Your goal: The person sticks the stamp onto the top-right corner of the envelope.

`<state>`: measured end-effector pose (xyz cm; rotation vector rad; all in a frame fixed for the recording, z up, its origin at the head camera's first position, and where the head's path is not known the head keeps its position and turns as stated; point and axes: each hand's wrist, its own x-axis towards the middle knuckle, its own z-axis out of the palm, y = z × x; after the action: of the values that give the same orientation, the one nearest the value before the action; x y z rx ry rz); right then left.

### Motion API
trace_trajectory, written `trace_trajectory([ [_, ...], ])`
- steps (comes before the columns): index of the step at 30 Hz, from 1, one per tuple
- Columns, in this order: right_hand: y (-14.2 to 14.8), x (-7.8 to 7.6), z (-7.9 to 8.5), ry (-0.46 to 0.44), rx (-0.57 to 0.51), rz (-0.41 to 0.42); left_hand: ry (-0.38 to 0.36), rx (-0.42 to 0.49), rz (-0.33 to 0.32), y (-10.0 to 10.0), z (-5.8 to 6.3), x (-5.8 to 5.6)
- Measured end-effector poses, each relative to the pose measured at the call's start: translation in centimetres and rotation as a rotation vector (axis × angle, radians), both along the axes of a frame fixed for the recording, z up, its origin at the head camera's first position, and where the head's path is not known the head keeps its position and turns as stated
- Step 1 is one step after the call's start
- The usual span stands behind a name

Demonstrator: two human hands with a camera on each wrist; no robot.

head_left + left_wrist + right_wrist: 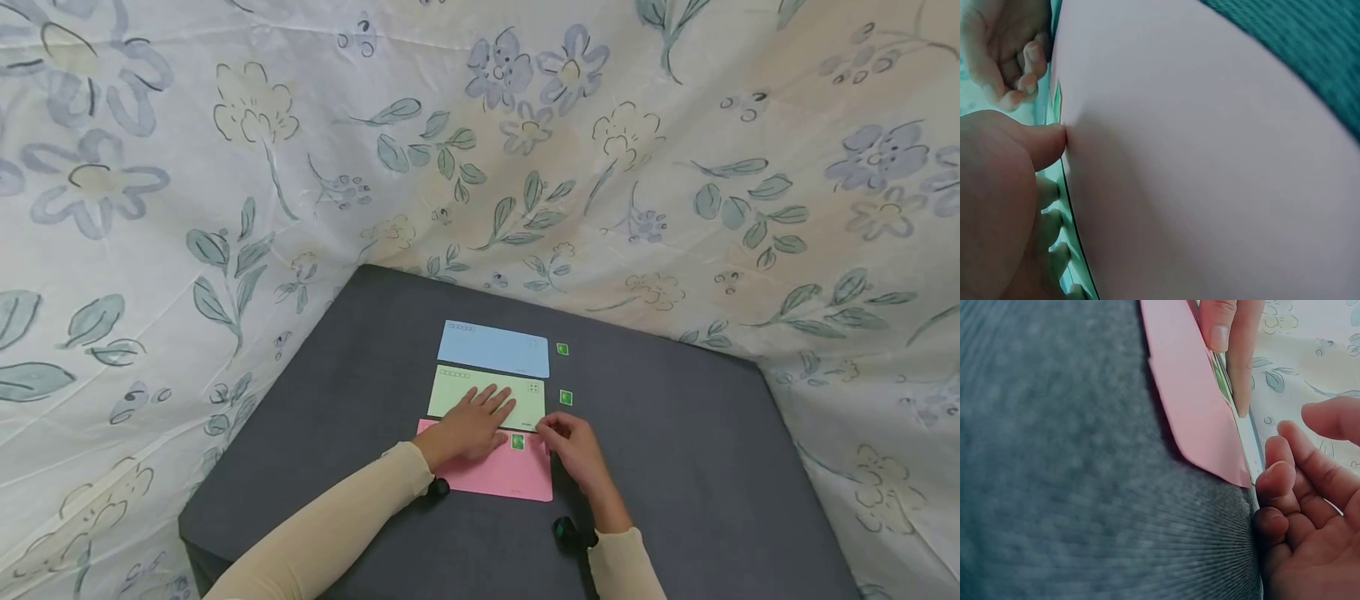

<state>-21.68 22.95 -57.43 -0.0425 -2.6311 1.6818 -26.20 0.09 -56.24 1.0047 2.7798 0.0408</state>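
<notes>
My left hand (468, 425) lies flat with fingers spread over the pale green envelope (450, 387), its thumb on the pink envelope (498, 477). Just right of that thumb, a small green stamp (518, 442) is on the upper part of the pink envelope. Beside the right edges of the pink and green envelopes is my right hand (579, 454). In the right wrist view, the right hand (1310, 506) has loosely bent fingers, the thumb apart from them and nothing between. Its fingertips are close to the pink envelope's corner (1235, 475).
A blue envelope (491, 348) lies beyond the green one on the dark tabletop (675, 450). Two more green stamps, one upper (562, 349) and one lower (566, 397), lie to the right of the envelopes. Flower-patterned cloth (525, 200) hangs behind and around the table.
</notes>
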Motion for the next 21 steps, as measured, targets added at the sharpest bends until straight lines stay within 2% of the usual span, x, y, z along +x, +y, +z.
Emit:
trace_trajectory([
  [12, 0.2, 0.0, 0.0, 0.008, -0.002, 0.005, 0.012, 0.001, 0.007, 0.1, -0.3, 0.0],
  [21, 1.0, -0.1, 0.2, -0.012, 0.053, -0.016, 0.01, 0.017, 0.003, 0.0, -0.2, -0.1],
])
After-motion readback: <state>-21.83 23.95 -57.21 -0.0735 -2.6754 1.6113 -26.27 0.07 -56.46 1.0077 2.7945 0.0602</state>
